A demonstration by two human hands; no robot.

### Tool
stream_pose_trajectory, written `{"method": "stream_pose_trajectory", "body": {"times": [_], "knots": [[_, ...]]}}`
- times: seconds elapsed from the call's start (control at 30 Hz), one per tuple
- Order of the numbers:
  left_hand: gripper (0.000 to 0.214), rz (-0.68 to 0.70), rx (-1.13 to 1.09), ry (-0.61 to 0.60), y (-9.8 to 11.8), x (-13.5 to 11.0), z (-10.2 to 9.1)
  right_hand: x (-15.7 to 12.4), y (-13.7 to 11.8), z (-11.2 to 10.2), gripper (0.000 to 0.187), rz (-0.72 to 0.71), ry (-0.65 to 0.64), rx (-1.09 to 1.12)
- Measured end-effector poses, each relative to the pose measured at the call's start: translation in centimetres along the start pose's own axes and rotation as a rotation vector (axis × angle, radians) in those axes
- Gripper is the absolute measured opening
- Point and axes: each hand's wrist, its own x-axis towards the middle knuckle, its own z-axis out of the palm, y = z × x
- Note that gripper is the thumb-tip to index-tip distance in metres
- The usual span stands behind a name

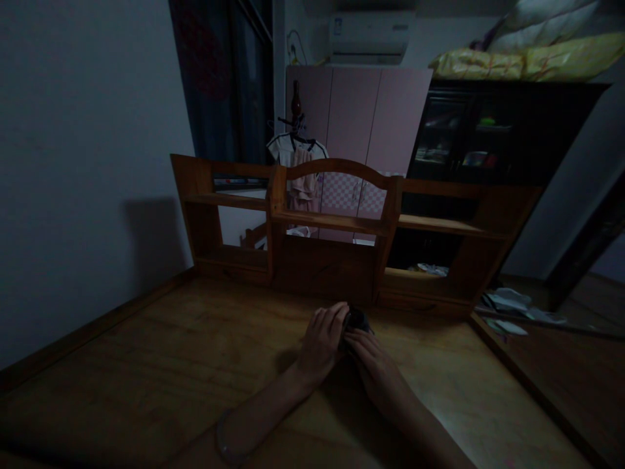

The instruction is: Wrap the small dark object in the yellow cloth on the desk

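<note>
Both my hands meet near the back of a bare wooden bed platform (pixel 170 365). My left hand (pixel 322 342) has its fingers curled round a small dark object (pixel 355 320). My right hand (pixel 374 365) pinches the same object from the near side. The room is dim and I cannot make out what the dark object is. A thin bracelet (pixel 224 443) circles my left wrist.
A wooden headboard shelf (pixel 336 225) with open compartments stands just behind the hands. A grey wall (pixel 73 163) borders the left. Behind are a pink wardrobe (pixel 361 111), clothes on hangers (pixel 297 163), a dark cabinet (pixel 488 137) topped with bedding, and papers (pixel 508 303) on the floor.
</note>
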Motion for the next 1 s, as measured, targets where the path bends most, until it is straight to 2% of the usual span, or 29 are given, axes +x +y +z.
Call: {"method": "stream_pose_trajectory", "body": {"times": [0.17,0.4,0.6,0.77,1.0], "knots": [[0.060,0.015,-0.009,0.001,-0.1,-0.1,0.2,-0.1,-0.2,-0.1,0.049,-0.003,0.003,0.045],[0.060,0.005,0.009,0.003,0.0,-0.1,0.1,-0.4,0.5,1.0,0.048,-0.050,0.100,0.156],[0.058,0.023,0.012,0.010,0.1,0.0,0.0,-0.4,0.3,0.8,0.045,0.012,0.056,0.210],[0.058,0.042,-0.017,0.023,0.1,0.0,-0.1,-0.5,0.2,0.4,0.043,0.010,0.060,0.223],[0.059,0.048,0.007,0.009,0.0,0.0,-0.2,-0.6,0.8,1.0,0.046,0.004,0.068,0.198]]}}
